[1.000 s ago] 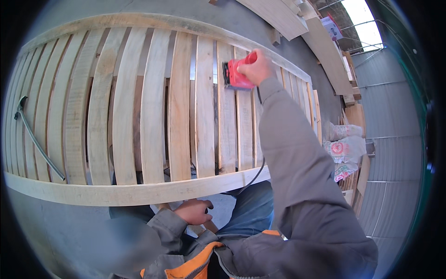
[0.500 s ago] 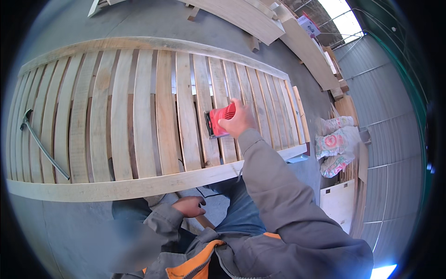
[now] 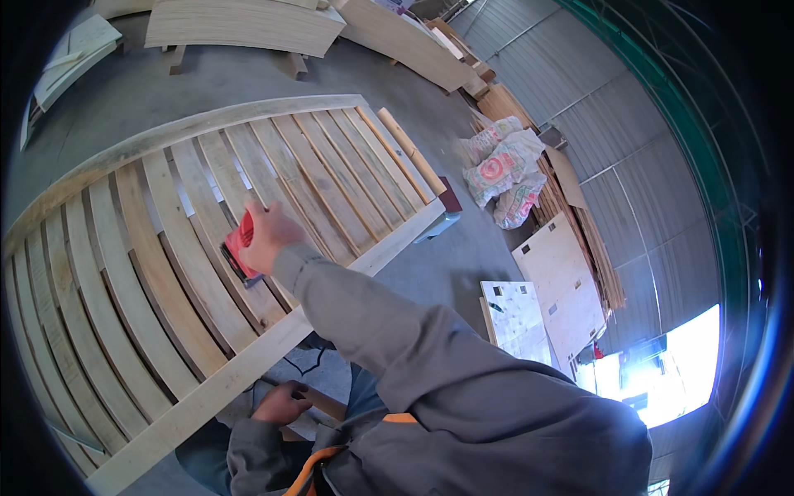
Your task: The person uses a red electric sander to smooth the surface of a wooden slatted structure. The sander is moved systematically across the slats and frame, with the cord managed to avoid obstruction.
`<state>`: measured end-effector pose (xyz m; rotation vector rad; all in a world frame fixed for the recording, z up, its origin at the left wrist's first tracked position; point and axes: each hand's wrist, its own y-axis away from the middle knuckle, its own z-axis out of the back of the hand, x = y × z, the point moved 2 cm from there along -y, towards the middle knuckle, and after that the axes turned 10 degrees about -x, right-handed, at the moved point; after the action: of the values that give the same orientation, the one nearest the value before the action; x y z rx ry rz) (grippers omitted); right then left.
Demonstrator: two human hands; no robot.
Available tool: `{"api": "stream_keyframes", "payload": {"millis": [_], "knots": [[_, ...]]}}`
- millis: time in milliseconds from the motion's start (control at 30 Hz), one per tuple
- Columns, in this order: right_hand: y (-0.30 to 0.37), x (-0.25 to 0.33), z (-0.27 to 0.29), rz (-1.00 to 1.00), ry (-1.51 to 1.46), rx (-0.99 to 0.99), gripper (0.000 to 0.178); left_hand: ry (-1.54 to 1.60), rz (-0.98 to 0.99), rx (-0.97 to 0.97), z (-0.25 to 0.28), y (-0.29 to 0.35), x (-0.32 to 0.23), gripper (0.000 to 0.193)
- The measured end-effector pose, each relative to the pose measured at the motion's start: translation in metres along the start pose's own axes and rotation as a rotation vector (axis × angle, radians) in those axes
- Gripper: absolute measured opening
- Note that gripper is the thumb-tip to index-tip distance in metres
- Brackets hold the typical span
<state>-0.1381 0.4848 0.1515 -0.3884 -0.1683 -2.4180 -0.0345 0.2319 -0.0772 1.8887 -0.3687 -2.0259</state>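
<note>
Red plastic covers the small power sander, which sits on the pale slats of the wooden frame, between its near rail and its far rail. The right hand is clamped around the body of this sander, with the thumb on the near side and the arm stretched across the near rail. The left hand is lower, on the person's side of the frame, its fingers loosely bent beside a piece of wood; whether they grip something, I cannot tell. Beyond the frame's right end, printed sacks lie on the floor.
</note>
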Motion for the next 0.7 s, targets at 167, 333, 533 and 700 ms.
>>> {"api": "stream_keyframes", "payload": {"millis": [167,333,533,700], "knots": [[-0.055,0.029,-0.020,0.025,0.070,-0.034,0.062,0.077,0.000,-0.025,0.006,0.000,0.003,0.051],[-0.106,0.051,-0.027,0.110,0.071,-0.039,0.051,0.015,-0.088,-0.034,0.007,-0.001,0.001,0.048],[-0.156,0.070,-0.035,0.121,0.166,-0.143,0.092,-0.057,-0.084,-0.029,0.007,-0.001,-0.008,0.051],[-0.189,0.093,-0.044,0.149,0.156,-0.152,0.088,-0.072,-0.087,-0.052,0.010,0.001,-0.014,0.050]]}}
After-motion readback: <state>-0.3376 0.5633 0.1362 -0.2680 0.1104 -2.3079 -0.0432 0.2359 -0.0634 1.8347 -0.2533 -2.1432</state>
